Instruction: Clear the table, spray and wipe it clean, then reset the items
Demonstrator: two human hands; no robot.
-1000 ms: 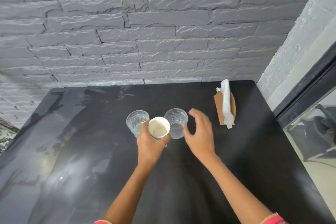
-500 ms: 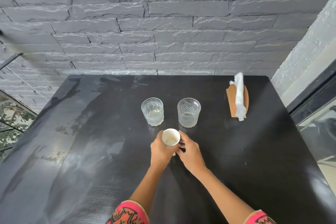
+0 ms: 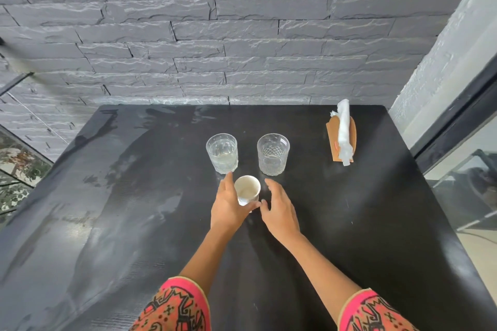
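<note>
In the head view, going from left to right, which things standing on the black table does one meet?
left glass → paper cup → right glass → napkin holder

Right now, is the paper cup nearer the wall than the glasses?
No: the paper cup stands closer to the person than the left glass and right glass.

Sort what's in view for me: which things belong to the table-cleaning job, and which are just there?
Part of the job:
black table
paper cup, left hand round it
right hand, open beside the cup
left glass tumbler, holding clear liquid
right glass tumbler
napkin holder with paper napkins

Just there:
stone wall
glass panel at right
foliage at left
</note>
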